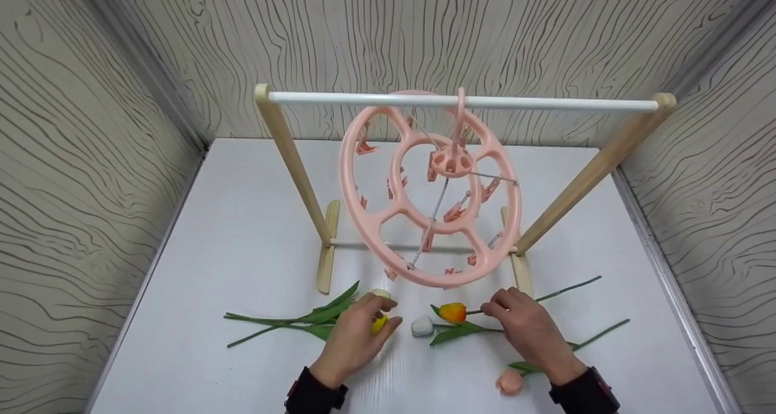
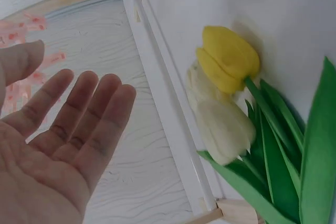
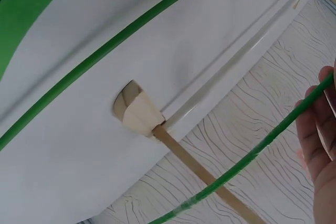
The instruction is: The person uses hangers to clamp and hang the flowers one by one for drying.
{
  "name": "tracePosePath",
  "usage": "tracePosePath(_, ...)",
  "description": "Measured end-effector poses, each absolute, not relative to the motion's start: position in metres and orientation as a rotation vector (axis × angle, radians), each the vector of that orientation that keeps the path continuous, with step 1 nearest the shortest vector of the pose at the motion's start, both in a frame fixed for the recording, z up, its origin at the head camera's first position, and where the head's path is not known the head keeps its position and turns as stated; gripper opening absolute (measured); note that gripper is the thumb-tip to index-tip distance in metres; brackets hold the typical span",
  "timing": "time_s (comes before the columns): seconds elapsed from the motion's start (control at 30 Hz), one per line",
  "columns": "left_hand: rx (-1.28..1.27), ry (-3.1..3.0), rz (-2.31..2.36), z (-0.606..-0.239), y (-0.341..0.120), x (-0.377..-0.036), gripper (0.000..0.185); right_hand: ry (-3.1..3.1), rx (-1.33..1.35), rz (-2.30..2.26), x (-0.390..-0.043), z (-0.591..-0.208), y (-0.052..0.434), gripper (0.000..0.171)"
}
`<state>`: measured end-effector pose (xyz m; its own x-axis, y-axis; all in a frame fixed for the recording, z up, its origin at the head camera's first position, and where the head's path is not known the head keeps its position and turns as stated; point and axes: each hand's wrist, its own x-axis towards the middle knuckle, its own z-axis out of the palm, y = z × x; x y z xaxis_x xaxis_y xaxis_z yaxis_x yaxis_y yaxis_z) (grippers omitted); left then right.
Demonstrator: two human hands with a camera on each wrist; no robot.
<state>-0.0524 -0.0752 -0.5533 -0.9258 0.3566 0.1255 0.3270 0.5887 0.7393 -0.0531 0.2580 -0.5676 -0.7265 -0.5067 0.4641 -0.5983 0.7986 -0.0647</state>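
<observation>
My right hand (image 1: 533,329) pinches the green stem of an orange-yellow artificial tulip (image 1: 453,312), whose bloom points left. The right wrist view shows that stem (image 3: 257,150) raised off the table at the fingers. My left hand (image 1: 357,335) holds nothing; in the left wrist view its fingers (image 2: 100,114) are extended. Beside and below it lie a yellow tulip (image 2: 231,59) and a cream-white tulip (image 2: 223,127) with long leaves. Between the hands is a whitish tulip (image 1: 422,326). A pink tulip (image 1: 509,382) lies by my right wrist, its stem partly hidden by the hand.
Behind the flowers, a round pink clip hanger (image 1: 364,220) hangs from the white bar (image 1: 570,103) of a wooden stand (image 1: 297,165). Its feet rest on the white table (image 1: 242,220). Wood-patterned panels (image 1: 388,38) enclose the back and sides.
</observation>
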Motion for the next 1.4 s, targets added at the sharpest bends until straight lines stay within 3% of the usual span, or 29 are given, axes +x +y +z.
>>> tracePosePath(0.33,0.756,2.816,1.103,-0.558,-0.045,-0.046,0.031,-2.572,0.943,0.204,-0.045,-0.567,0.237,0.042)
tracePosePath(0.9,0.996,3.038,0.565,-0.557,0.002,-0.053,0.018,-2.503,1.011,0.089,-0.041,-0.563,0.214,0.03)
tracePosePath(1.23,0.956,3.086,0.473,-0.556,0.008,-0.054,0.012,-2.466,1.038,0.077,-0.041,-0.563,0.211,0.013)
tracePosePath(1.4,0.937,3.075,0.582,-0.556,0.001,-0.056,0.009,-2.513,1.007,0.099,-0.041,-0.563,0.224,0.026)
